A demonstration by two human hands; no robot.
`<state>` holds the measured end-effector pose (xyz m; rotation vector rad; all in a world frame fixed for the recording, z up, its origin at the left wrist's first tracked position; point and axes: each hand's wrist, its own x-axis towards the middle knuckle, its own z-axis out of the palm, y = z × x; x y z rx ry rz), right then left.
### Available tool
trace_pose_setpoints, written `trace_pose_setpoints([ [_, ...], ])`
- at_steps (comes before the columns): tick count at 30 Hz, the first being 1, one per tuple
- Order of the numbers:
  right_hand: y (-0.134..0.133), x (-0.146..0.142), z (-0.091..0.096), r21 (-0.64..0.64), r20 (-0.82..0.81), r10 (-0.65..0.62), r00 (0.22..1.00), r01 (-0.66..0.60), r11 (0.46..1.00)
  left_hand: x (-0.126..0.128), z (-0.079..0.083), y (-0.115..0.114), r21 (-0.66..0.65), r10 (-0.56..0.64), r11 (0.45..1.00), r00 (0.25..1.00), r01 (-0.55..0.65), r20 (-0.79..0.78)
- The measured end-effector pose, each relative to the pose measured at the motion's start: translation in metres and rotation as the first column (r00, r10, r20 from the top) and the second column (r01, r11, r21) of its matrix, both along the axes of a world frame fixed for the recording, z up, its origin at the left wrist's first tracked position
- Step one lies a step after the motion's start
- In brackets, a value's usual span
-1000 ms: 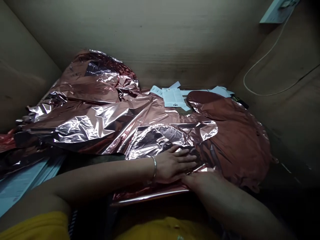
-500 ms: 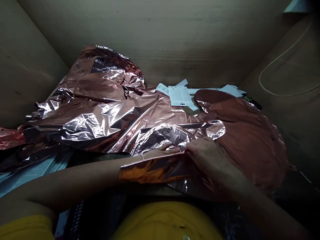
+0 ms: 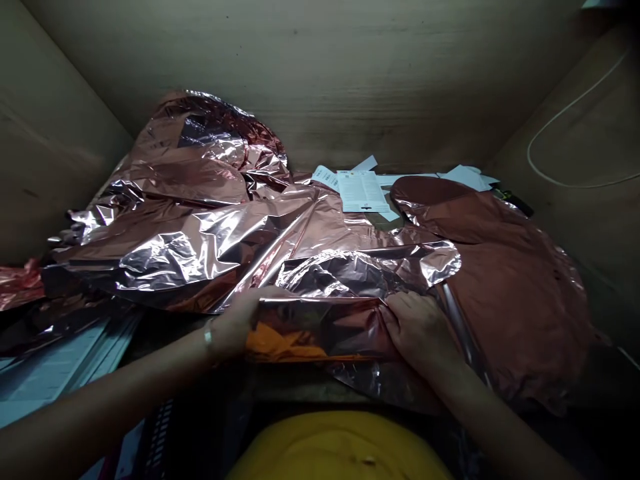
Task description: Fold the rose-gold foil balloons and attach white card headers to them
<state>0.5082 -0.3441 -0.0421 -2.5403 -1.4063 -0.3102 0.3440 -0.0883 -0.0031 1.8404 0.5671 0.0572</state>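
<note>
A flat rose-gold foil balloon [image 3: 320, 323] lies folded in front of me, its near edge turned over into a band. My left hand [image 3: 237, 323] grips the left end of that folded band, fingers curled round it. My right hand [image 3: 417, 330] presses and pinches the right end of the same fold. A metal bangle sits on my left wrist. More crumpled rose-gold foil [image 3: 195, 207] is heaped behind and to the left. Another flat foil piece [image 3: 505, 280] spreads to the right.
White printed cards [image 3: 363, 190] lie at the back on the foil. Wooden walls enclose the space at back [image 3: 320, 73], left and right; a white cable [image 3: 560, 180] runs on the right wall. Pale blue sheets [image 3: 55, 367] lie at the left front.
The foil's near edge has been folded over into a band. My left hand slid left from under the fold to its left end; my right hand moved up onto the right end.
</note>
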Motion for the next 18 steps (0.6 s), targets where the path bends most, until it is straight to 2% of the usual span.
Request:
trace_pose_setpoints([
  [2, 0.000, -0.001, 0.000, 0.015, 0.007, 0.004, 1.000, -0.004, 1.000, -0.016, 0.008, 0.001, -0.125, 0.170, 0.976, 0.983, -0.177, -0.065],
  [4, 0.001, -0.001, 0.000, 0.021, 0.013, 0.002, 1.000, -0.002, 1.000, -0.029, 0.009, -0.005, -0.184, 0.277, 0.937, 0.952, -0.297, -0.127],
  [5, 0.001, -0.002, 0.000, 0.018, 0.016, -0.001, 1.000, 0.001, 1.000, -0.034, 0.006, -0.009, -0.157, 0.271, 0.944, 0.953, -0.291, -0.138],
  [6, 0.000, -0.002, -0.001, 0.013, 0.020, -0.005, 1.000, 0.005, 1.000, -0.037, 0.004, -0.013, -0.077, 0.224, 0.969, 0.964, -0.236, -0.141],
  [7, 0.000, -0.002, -0.001, 0.004, 0.023, -0.008, 1.000, 0.008, 1.000, -0.040, 0.002, -0.017, 0.054, 0.157, 0.987, 0.976, -0.150, -0.151],
  [8, -0.001, -0.002, -0.001, -0.004, 0.024, -0.011, 1.000, 0.011, 1.000, -0.041, 0.001, -0.020, 0.218, 0.095, 0.974, 0.980, -0.055, -0.178],
  [9, -0.001, -0.002, -0.001, -0.012, 0.022, -0.013, 1.000, 0.013, 1.000, -0.042, 0.002, -0.023, 0.397, 0.058, 0.917, 0.976, 0.030, -0.208],
  [10, -0.002, -0.001, -0.001, -0.020, 0.019, -0.012, 1.000, 0.012, 1.000, -0.041, 0.004, -0.027, 0.569, 0.050, 0.817, 0.972, 0.092, -0.229],
  [11, -0.002, -0.001, -0.001, -0.025, 0.018, -0.010, 1.000, 0.010, 1.000, -0.040, 0.008, -0.031, 0.715, 0.051, 0.688, 0.974, 0.127, -0.223],
  [12, -0.002, -0.001, -0.001, -0.026, 0.019, -0.009, 1.000, 0.009, 1.000, -0.037, 0.012, -0.035, 0.823, 0.036, 0.552, 0.983, 0.132, -0.182],
  [13, -0.002, -0.001, -0.001, -0.026, 0.022, -0.007, 1.000, 0.008, 1.000, -0.032, 0.015, -0.041, 0.890, -0.030, 0.438, 0.992, 0.125, -0.125],
  [14, -0.001, -0.001, -0.001, -0.025, 0.027, -0.009, 1.000, 0.009, 1.000, -0.027, 0.016, -0.047, 0.923, -0.143, 0.365, 0.987, 0.125, -0.077],
  [15, 0.000, -0.001, -0.001, -0.026, 0.030, -0.011, 0.999, 0.012, 1.000, -0.021, 0.015, -0.054, 0.931, -0.279, 0.331, 0.958, 0.154, -0.060],
  [16, 0.001, -0.001, -0.001, -0.032, 0.028, -0.015, 0.999, 0.016, 0.999, -0.014, 0.012, -0.060, 0.922, -0.408, 0.321, 0.910, 0.218, -0.073],
  [18, 0.002, -0.001, 0.001, -0.067, 0.009, -0.026, 1.000, 0.026, 0.997, -0.003, -0.001, -0.068, 0.868, -0.569, 0.329, 0.812, 0.372, -0.133],
])
